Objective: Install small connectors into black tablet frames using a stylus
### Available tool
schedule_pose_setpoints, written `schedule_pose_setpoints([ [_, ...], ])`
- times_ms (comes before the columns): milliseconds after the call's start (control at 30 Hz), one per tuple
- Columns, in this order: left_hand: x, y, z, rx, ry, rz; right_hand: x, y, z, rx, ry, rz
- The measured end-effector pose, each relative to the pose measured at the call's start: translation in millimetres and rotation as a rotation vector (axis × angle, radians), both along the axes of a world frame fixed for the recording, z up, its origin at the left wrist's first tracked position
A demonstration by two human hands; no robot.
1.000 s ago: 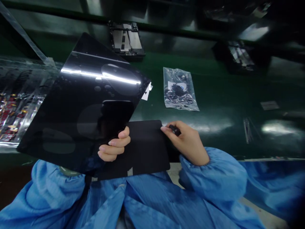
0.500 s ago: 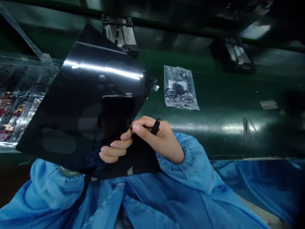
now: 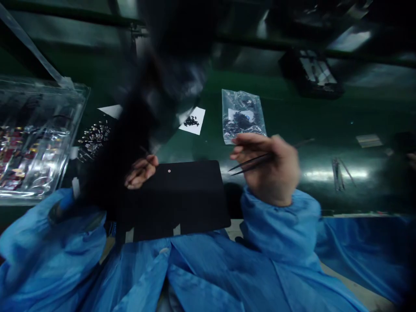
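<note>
My left hand (image 3: 140, 171) grips the lower edge of a large dark glossy panel (image 3: 156, 99), which is smeared by motion and tilted up and away over the green belt. My right hand (image 3: 271, 167) is closed round black tweezers (image 3: 248, 164), their tips pointing left above the black mat (image 3: 182, 197). A tiny pale speck (image 3: 168, 170) lies on the mat near my left fingers. Both arms are in blue sleeves.
A clear bag of small black parts (image 3: 242, 116) lies on the green belt (image 3: 308, 125) beyond the mat. A white paper with small black bits (image 3: 192, 121) and a pile of small metal pieces (image 3: 93, 136) sit left of it. A clear plastic tray (image 3: 35, 134) stands at the far left. Dark device frames (image 3: 313, 73) lie at the back.
The panel has swung up and away, uncovering the white paper and the metal pieces. My right hand has moved right from the panel's edge and now holds tweezers out above the mat.
</note>
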State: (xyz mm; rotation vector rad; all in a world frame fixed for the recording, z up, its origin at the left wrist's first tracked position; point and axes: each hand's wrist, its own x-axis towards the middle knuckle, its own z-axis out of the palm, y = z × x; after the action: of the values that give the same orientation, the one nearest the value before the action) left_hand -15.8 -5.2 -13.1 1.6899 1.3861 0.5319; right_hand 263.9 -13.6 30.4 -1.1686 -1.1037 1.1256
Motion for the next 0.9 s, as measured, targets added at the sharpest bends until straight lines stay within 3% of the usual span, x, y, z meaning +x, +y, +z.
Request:
schedule_pose_setpoints([
  [67,-0.9,-4.1,23.6,0.028,0.117,0.026,16.4,3.3,3.4,0.064,0.05,-0.166],
  [133,4.8,-11.2,39.7,0.081,0.37,-0.02,22.8,2.1,6.9,0.137,0.06,-0.239],
  [200,13.6,-19.7,44.5,0.158,0.547,-0.125,17.0,-2.2,8.3,0.193,0.074,-0.192],
  [267,20.8,-28.2,40.3,0.243,0.598,-0.193,1.1,-6.6,6.1,0.174,0.086,-0.055],
  [400,25.2,-43.8,27.5,0.455,0.513,-0.125,-40.7,-9.3,-7.7,0.032,0.04,0.249],
  [533,23.2,-54.8,23.6,0.612,0.366,-0.023,-63.9,-5.9,-23.5,0.056,-0.038,0.342],
  [700,18.3,-59.4,23.3,0.555,0.175,-0.026,-64.6,-1.5,-33.0,0.109,-0.135,0.384],
  [900,17.6,-60.2,25.5,0.503,0.141,-0.052,-63.2,-1.3,-35.6,0.336,-0.4,0.47],
])
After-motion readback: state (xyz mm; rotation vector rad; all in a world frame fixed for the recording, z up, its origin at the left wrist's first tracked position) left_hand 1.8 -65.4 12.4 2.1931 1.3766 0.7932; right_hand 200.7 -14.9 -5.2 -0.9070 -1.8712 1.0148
